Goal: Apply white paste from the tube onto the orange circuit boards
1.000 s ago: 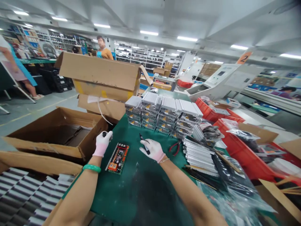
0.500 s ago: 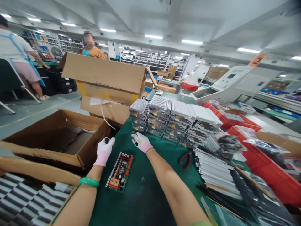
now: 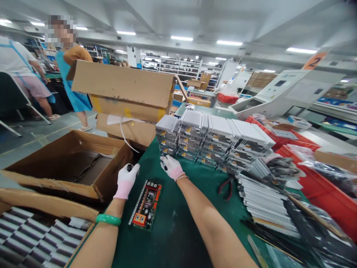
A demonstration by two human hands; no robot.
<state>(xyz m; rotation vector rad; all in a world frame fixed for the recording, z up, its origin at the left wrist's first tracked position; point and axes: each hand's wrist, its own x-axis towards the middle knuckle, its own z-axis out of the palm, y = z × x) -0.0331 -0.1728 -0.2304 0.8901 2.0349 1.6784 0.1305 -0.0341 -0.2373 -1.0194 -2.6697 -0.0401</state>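
Observation:
My left hand (image 3: pixel 126 181), in a white and pink glove, hovers by the table's left edge with its fingers curled in. A black spot shows at its thumb; whether that is a held thing or a finger cover I cannot tell. My right hand (image 3: pixel 171 168), gloved alike, is low over the green table (image 3: pixel 178 230) in front of the stacked heat sinks (image 3: pixel 192 139). Its fingers reach forward, slightly bent, with a black spot near the thumb. Between my forearms lies a circuit board (image 3: pixel 146 204) with orange and red parts and a white perforated strip along its left side.
Red-handled pliers (image 3: pixel 226 189) and a pile of metal strips (image 3: pixel 264 206) lie right of my right arm. Red bins (image 3: pixel 329 193) stand beyond. On the left are an open carton (image 3: pixel 95 182) and a box of grey metal parts (image 3: pixel 36 238). Two people are behind the cartons.
The view has shifted a little, so the table things appear slightly to the right. The person in orange and blue has moved left and come into fuller view. My hands keep nearly the same pose.

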